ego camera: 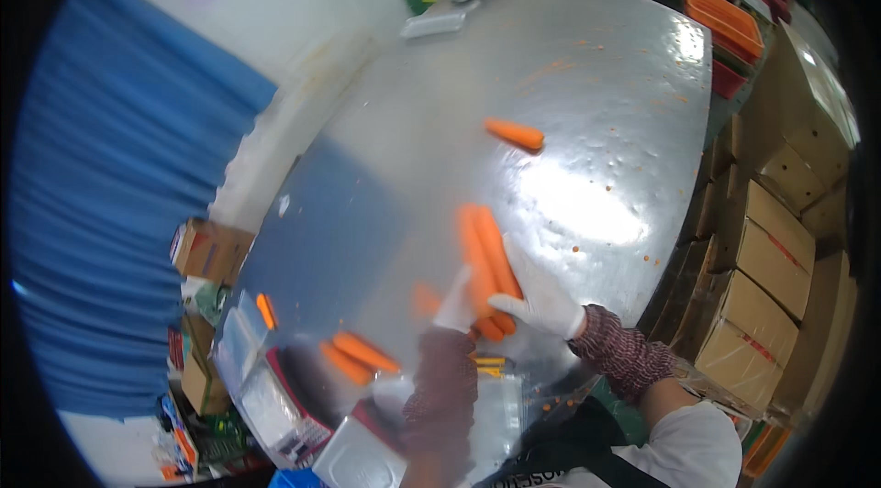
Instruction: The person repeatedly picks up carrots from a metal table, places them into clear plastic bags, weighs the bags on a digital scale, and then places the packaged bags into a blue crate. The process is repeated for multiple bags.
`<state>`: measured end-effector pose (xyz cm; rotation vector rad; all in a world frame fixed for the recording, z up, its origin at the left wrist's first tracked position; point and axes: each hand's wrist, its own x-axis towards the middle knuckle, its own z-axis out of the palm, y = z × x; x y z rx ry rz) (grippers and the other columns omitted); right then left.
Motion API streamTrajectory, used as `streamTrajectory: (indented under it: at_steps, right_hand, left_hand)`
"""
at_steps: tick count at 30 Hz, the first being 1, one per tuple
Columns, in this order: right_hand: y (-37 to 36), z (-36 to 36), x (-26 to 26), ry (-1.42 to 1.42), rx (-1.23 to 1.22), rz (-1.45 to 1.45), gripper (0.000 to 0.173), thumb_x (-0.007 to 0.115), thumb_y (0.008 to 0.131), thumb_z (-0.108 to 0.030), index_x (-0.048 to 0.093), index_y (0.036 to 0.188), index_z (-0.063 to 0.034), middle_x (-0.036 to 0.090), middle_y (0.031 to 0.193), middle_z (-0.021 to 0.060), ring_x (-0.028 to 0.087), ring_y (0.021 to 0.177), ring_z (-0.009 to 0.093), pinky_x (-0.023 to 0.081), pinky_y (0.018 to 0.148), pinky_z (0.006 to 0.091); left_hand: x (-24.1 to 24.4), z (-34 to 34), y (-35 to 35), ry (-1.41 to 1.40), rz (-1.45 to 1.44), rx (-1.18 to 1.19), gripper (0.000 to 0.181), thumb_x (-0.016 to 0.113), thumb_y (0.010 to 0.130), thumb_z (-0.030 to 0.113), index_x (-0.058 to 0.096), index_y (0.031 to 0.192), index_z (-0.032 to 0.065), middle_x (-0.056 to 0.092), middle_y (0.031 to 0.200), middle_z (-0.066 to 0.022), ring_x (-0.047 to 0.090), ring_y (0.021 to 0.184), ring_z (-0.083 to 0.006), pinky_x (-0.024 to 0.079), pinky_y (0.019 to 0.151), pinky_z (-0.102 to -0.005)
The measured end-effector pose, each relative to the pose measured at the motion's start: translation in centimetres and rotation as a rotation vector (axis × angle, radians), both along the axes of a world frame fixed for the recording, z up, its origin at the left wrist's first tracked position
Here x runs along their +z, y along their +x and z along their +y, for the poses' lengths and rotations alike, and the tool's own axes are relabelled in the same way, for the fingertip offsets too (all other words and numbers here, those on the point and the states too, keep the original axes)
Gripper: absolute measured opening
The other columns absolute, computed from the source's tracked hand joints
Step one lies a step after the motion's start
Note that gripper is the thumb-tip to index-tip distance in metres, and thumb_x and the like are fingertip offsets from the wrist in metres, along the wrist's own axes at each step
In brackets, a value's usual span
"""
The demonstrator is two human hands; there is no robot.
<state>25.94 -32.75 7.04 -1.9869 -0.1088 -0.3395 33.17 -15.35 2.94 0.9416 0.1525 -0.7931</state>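
Observation:
Between my two gloved hands is a bunch of several orange carrots [490, 250], their long ends pointing away from me. My left hand [455, 302], in a white glove, presses the bunch from the left and is blurred. On the right side, my right hand [544, 295] grips it with the thumb across the front. Another carrot [426, 298], badly blurred, shows just left of my left hand; I cannot tell whether the hand touches it. A single carrot [515, 134] lies farther up the metal table [440, 116]. Two more carrots [354, 357] lie side by side at lower left.
A weighing scale [279, 405] with a red edge stands at the lower left, near clear plastic bags [241, 330] and a small carrot piece [266, 311]. Yellow-handled items [490, 365] lie close to me. Cardboard boxes [747, 309] line the right side; plastic trays [433, 24] sit at the far end.

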Motion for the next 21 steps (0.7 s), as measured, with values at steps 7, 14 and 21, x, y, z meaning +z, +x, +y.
streamTrajectory:
  at_steps: [7, 14, 21]
  right_hand:
    - [-5.6, 0.6, 10.0, -0.904, 0.691, -0.615, 0.071, 0.067, 0.082, -0.028, 0.041, 0.147, -0.0221, 0.05, 0.137, 0.0129, 0.049, 0.126, 0.031, 0.046, 0.101, 0.0454]
    - [-15.3, 5.4, 5.4, -0.424, 1.576, 0.001, 0.095, 0.073, 0.073, -0.005, 0.03, 0.154, -0.0322, 0.043, 0.139, 0.015, 0.057, 0.115, 0.034, 0.051, 0.096, 0.0391]
    - [-21.8, 4.5, 1.2, -0.316, 1.159, 0.394, 0.098, 0.076, 0.072, -0.005, 0.029, 0.156, -0.0262, 0.047, 0.144, 0.016, 0.062, 0.113, 0.029, 0.052, 0.093, 0.0364]
  left_hand:
    - [2.7, 11.7, -13.5, 0.015, -0.005, -0.234, 0.085, 0.065, 0.087, 0.047, 0.032, 0.15, 0.0007, 0.044, 0.149, -0.0184, 0.048, 0.134, -0.029, 0.041, 0.111, -0.0404]
    - [4.0, 13.3, -28.4, -0.138, 0.085, -0.484, 0.069, 0.063, 0.091, 0.034, 0.038, 0.146, 0.0014, 0.048, 0.144, -0.015, 0.051, 0.129, -0.0226, 0.045, 0.106, -0.0361]
    - [2.4, 12.2, -33.4, -0.121, 0.249, 0.011, 0.053, 0.061, 0.094, 0.024, 0.046, 0.141, 0.003, 0.054, 0.138, -0.0113, 0.054, 0.124, -0.0179, 0.048, 0.101, -0.0341]
